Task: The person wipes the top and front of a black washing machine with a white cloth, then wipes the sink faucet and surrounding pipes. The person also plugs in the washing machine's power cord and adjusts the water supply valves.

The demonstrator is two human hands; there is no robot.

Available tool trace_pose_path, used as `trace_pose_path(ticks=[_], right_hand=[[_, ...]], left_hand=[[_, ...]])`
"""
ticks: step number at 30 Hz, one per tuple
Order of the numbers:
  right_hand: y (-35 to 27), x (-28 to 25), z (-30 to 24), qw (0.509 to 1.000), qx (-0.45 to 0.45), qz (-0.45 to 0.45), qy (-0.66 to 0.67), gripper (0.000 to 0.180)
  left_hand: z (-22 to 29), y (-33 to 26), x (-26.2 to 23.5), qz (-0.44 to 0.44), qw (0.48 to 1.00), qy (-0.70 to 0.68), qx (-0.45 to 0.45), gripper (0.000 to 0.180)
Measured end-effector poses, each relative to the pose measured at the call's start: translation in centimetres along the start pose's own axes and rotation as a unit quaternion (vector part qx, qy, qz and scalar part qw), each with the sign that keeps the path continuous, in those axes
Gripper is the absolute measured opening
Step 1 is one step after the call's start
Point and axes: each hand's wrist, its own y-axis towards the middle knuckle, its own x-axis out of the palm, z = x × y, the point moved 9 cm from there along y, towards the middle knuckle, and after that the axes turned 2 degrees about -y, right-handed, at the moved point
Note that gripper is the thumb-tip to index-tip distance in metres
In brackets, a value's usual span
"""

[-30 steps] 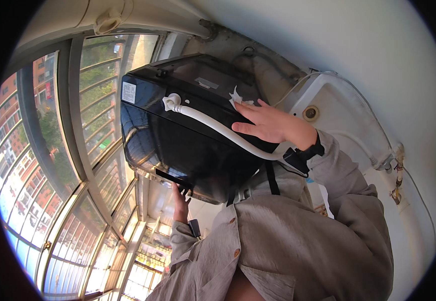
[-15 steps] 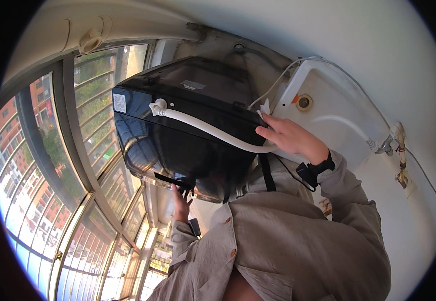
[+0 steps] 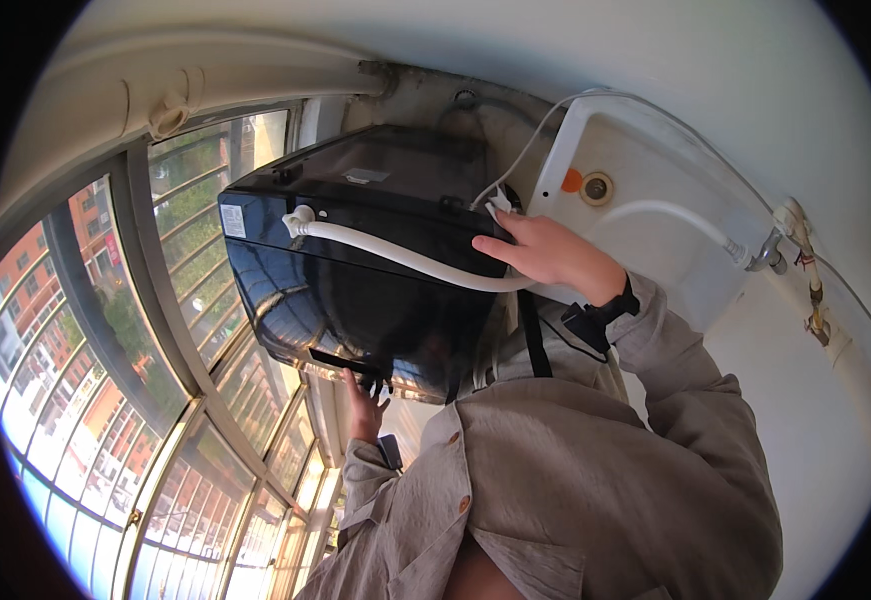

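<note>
From my post, I see the right hand [image 3: 555,252] nearer to the sink-side edge of the machine [image 3: 365,310] than one second ago, fingertips holding a tissue [image 3: 500,203]. The left hand [image 3: 363,408] stays at the lower edge, fingers spread. The machine, left of the right hand, is black and glossy, with a white hose [image 3: 410,260].

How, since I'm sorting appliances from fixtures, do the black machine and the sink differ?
The machine is glossy black; the sink is white. The machine is boxy, while the sink is a hollow basin with a drain. Both have a pale hose: the machine hose and the sink hose.
</note>
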Motion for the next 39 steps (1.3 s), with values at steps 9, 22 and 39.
trace_pose_path(ticks=[9, 22, 39], right_hand=[[-1.4, -4.2, 3.1, 0.961, -0.052, 0.198, 0.185, 0.040], [-12.5, -6.2, 1.9, 0.864, -0.153, 0.335, 0.344, 0.020], [-38.7, -4.0, 11.5, 0.674, -0.251, 0.616, 0.320, 0.016]], left_hand=[[5.4, -4.3, -1.4, 0.035, 0.918, 0.394, -0.020, 0.097], [26.8, -31.8, 41.1, -0.289, 0.646, 0.440, 0.553, 0.022], [5.7, -28.6, 44.7, -0.428, 0.618, 0.481, 0.450, 0.034]])
